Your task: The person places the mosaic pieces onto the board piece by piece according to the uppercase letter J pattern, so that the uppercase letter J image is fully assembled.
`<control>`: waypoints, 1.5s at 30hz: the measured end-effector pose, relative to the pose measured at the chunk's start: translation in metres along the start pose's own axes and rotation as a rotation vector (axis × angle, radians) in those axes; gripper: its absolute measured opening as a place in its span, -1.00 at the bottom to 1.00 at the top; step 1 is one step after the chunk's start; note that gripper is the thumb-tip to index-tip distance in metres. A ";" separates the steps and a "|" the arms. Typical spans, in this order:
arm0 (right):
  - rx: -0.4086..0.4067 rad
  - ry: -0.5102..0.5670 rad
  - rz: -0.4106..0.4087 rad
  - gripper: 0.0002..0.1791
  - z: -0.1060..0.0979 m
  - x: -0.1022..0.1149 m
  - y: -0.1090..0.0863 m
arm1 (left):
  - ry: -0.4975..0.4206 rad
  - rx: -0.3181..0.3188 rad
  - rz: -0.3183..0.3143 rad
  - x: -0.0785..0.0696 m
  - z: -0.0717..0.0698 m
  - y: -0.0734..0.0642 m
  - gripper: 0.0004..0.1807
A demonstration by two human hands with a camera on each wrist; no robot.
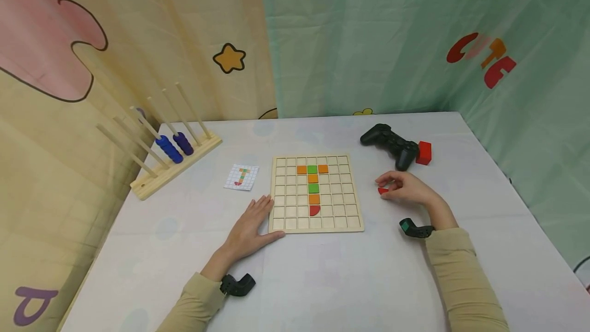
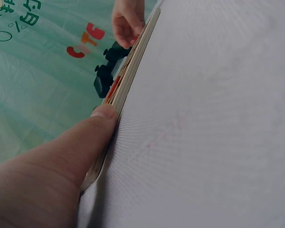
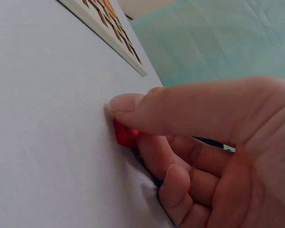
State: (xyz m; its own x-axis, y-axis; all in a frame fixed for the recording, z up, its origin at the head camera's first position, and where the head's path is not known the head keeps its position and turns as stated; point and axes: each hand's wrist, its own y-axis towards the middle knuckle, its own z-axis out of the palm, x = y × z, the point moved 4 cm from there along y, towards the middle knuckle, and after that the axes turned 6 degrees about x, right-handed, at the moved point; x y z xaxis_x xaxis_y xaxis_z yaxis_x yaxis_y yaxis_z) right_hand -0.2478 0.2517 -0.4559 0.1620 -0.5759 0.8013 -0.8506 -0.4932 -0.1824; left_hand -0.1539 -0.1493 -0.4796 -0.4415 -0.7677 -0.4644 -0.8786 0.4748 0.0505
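A wooden grid board (image 1: 338, 223) lies on the table with orange and green square tiles (image 1: 313, 188) in a T-like column, and a red quarter-round tile (image 1: 315, 211) at its lower end. My left hand (image 1: 249, 230) rests at the board's near left corner, fingers straight along the left side and thumb on the front edge. To the right of the board, my right hand (image 1: 407, 189) pinches a small red piece (image 3: 126, 134) between thumb and fingers, low over the cloth. Part of that piece is hidden by the fingers.
A pattern card (image 1: 241, 177) lies left of the board. Farther left stands a wooden peg rack (image 1: 184, 165) with blue and purple beads. Beyond my right hand are a black game controller (image 1: 389, 143) and a red block (image 1: 424, 152). Curtains border the table's back and sides.
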 end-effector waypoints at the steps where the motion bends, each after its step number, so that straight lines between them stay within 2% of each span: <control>1: -0.004 -0.012 0.007 -0.58 0.000 0.000 0.000 | -0.002 -0.002 0.001 0.000 0.000 0.000 -0.02; 12: -0.006 -0.063 0.059 -0.66 0.005 0.004 0.001 | 0.002 0.001 0.006 0.001 0.002 0.001 -0.02; 20: -0.004 -0.054 0.054 -0.76 0.012 0.009 0.008 | 0.004 0.002 0.004 0.000 0.001 0.000 -0.02; 25: -0.009 -0.040 0.038 -0.80 0.017 0.015 0.013 | 0.005 -0.003 0.004 -0.001 0.000 0.000 -0.02; 38: 0.020 0.024 -0.102 -0.87 0.039 0.041 0.028 | 0.012 0.004 -0.003 0.000 0.000 0.001 -0.02; 40: 0.034 0.028 -0.113 -0.87 0.043 0.055 0.027 | 0.010 0.004 -0.003 0.000 0.000 0.001 -0.02; 45: 0.067 0.018 -0.120 -0.86 0.058 0.070 0.034 | 0.001 0.003 -0.004 0.000 0.000 0.001 -0.02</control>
State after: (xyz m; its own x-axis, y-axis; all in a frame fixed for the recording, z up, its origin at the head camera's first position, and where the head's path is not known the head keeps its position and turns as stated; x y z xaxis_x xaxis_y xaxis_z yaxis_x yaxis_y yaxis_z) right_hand -0.2364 0.1565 -0.4396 0.2508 -0.4987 0.8297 -0.7905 -0.6002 -0.1218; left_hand -0.1546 -0.1492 -0.4800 -0.4387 -0.7700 -0.4633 -0.8797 0.4732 0.0464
